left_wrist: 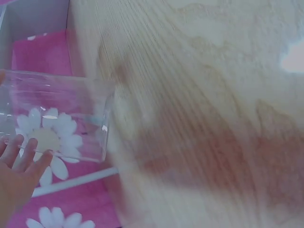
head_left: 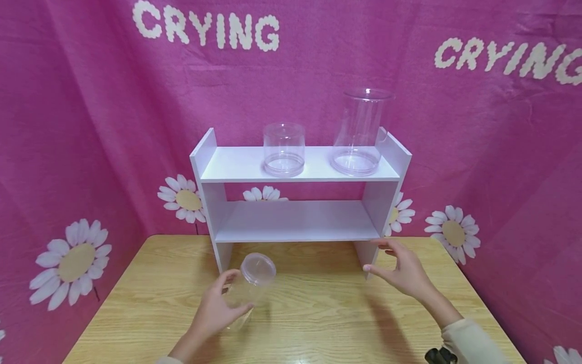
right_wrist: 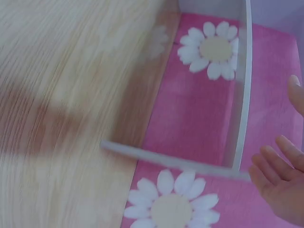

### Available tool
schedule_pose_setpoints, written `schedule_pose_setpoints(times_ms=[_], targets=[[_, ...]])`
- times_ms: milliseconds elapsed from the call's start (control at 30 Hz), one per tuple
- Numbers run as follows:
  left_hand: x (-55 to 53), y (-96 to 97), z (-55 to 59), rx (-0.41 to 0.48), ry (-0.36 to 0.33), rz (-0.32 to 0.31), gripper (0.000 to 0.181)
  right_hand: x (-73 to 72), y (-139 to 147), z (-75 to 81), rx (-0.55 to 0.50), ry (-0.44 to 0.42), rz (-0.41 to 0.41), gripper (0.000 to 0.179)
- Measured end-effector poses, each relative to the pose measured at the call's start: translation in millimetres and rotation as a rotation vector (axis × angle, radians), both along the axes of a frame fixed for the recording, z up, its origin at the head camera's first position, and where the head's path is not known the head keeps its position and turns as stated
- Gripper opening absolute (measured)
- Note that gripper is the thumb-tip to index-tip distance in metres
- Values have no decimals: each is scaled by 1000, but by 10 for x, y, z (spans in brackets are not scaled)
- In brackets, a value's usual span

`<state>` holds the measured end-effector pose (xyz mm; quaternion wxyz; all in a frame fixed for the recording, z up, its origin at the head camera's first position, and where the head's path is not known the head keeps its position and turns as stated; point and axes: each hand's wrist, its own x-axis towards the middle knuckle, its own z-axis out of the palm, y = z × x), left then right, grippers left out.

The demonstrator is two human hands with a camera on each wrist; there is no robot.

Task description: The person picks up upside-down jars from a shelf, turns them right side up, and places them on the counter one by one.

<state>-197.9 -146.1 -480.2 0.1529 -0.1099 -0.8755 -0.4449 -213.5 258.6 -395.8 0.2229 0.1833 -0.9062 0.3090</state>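
Observation:
My left hand (head_left: 212, 307) grips a clear plastic jar (head_left: 258, 270) above the table, thumb on one side and fingers on the other. The jar is tilted, its round end toward the shelf. In the left wrist view, fingertips of the left hand (left_wrist: 21, 166) lie against the transparent wall of the jar (left_wrist: 71, 95). Near the right side panel of the white shelf (head_left: 300, 220), my right hand (head_left: 405, 269) is held up with thumb and fingers spread apart and nothing between them. The right wrist view shows that hand (right_wrist: 282, 183) beside the shelf edge (right_wrist: 243, 99).
On the shelf's top board stand a short clear container (head_left: 284, 151) and, to its right, a taller clear container (head_left: 359, 136). The shelf stands on a wooden table (head_left: 313, 313). A pink curtain (head_left: 318, 65) with daisies and white lettering hangs behind and at both sides.

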Motion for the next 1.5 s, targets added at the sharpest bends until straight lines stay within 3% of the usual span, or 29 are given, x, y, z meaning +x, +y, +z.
schedule_pose_setpoints(times_ms=[133,400,733,867,1133,1500], targets=[[-19,-92,-15,104,-22,-7,74,-30,148,-1,-57,-19,-49,50],[-4,-272,-76,170,-69,-32,74,-138,357,0,-137,-58,-104,43],[-43,-445,-121,191,-128,-85,73,-374,509,-26,-389,-182,-2,45],[-57,-496,-120,185,-165,-98,77,-477,537,-78,-465,-190,27,45],[-78,-544,-62,204,-257,-123,104,-643,586,-101,-498,-147,39,44],[-85,-568,-30,196,-247,-138,101,-706,512,-35,-561,-175,81,38]])
